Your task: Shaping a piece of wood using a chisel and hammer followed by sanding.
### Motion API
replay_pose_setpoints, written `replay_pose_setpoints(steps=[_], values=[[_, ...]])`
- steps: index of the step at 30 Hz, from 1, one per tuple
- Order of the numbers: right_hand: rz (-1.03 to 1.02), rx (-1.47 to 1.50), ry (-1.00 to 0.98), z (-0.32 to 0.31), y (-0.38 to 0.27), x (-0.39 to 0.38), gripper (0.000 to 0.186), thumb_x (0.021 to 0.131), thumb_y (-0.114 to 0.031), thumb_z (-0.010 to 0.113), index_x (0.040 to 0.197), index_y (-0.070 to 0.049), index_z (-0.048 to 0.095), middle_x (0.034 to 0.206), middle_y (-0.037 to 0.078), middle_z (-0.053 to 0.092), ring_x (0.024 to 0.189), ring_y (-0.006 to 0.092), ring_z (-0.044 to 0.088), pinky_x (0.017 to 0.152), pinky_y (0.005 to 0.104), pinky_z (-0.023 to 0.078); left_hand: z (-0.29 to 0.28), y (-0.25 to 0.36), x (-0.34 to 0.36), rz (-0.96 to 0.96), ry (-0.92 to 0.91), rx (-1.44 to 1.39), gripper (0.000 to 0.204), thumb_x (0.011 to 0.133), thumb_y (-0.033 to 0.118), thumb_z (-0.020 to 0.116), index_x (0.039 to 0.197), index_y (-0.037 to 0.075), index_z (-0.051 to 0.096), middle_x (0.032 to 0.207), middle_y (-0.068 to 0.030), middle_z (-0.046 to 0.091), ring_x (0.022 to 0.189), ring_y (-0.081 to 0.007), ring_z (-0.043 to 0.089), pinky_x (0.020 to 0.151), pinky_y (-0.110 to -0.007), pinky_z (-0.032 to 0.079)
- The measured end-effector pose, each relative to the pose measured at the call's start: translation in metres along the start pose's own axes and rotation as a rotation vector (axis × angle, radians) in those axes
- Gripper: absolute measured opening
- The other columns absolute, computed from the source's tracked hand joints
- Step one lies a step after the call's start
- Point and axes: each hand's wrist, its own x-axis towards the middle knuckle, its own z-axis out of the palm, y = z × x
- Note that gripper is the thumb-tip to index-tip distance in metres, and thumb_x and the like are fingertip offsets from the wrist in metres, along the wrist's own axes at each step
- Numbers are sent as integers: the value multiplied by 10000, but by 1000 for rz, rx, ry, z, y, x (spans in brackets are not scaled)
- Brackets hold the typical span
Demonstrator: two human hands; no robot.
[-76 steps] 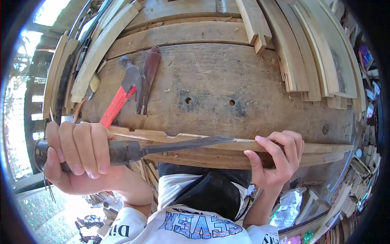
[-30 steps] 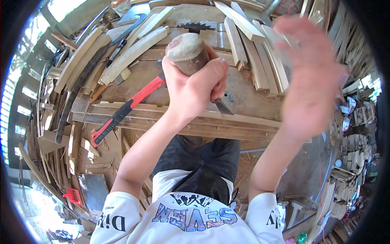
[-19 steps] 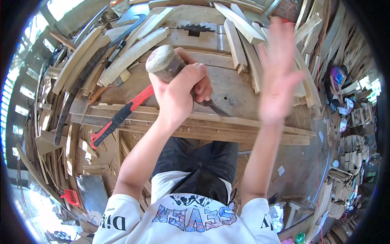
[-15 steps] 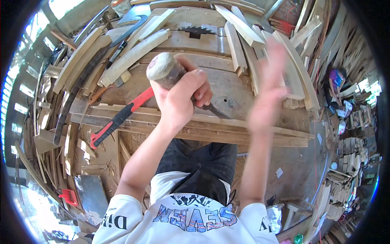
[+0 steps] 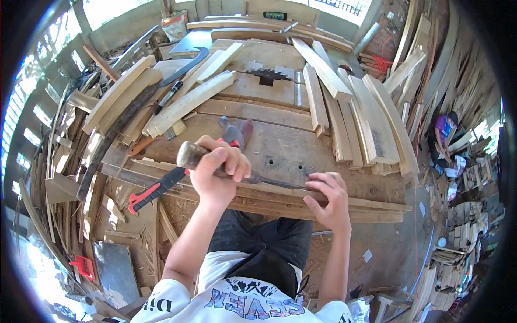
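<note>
My left hand (image 5: 215, 175) is closed around the wooden handle of a chisel (image 5: 277, 183). Its dark blade slants low to the right along a long wooden strip (image 5: 366, 201) at the bench's near edge. Beside the blade's tip, my right hand (image 5: 329, 199) lies over that strip, fingers bent on top and thumb on the near side; whether it touches the blade I cannot tell. A hammer (image 5: 156, 188) with a red and black handle lies under and behind my left hand, its head farther in on the wooden bench (image 5: 274, 137).
Cut wooden pieces (image 5: 188, 105) lie at the bench's left, and more boards (image 5: 371, 124) at its right. A toothed saw-blade piece (image 5: 266, 75) rests at the back. A brush (image 5: 142, 144) lies on the left. Another person (image 5: 444, 134) sits far right among wood stacks.
My right hand has come down from a blurred, raised position onto the wooden strip. My left hand has lowered, bringing the chisel flatter. The view has tilted up, showing more of the back wall.
</note>
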Motion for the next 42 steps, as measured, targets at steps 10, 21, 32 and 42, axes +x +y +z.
replay_pose_setpoints(steps=[10, 21, 32, 42], values=[[-69, 4, 100, 11, -1, -9, 165, 731, -152, 794, 860, -72, 728, 973, -3, 704, 894, 221, 622, 781, 361, 464, -3, -19, 35, 503, -445, 495, 222, 794, 264, 677, 865, 75, 584, 690, -48, 556, 619, -248, 556, 691, -379, 473], [-52, -32, 196, 12, -13, -20, 165, 741, -110, 774, 884, -80, 699, 961, 9, 690, 865, 230, 630, 760, 362, 463, -1, -43, 19, 571, -1241, 1284, 417, 628, 204, 733, 1015, 88, 633, 1074, -69, 564, 1073, -296, 539, 943, -453, 403], [58, 34, 222, 15, -17, -20, 167, 726, -83, 784, 862, -81, 687, 869, 45, 701, 835, 248, 631, 776, 369, 463, -20, -66, 33, 433, -1152, 1662, 423, 680, 127, 752, 1092, 132, 658, 1258, -44, 612, 1277, -280, 478, 1035, -455, 441], [-2, -14, 115, 14, -27, -6, 175, 744, -114, 788, 904, -61, 740, 843, 52, 674, 828, 252, 625, 755, 384, 500, -27, -51, -24, 437, -614, 1627, 273, 785, 215, 752, 933, 40, 603, 829, -98, 601, 825, -306, 588, 738, -406, 482]])
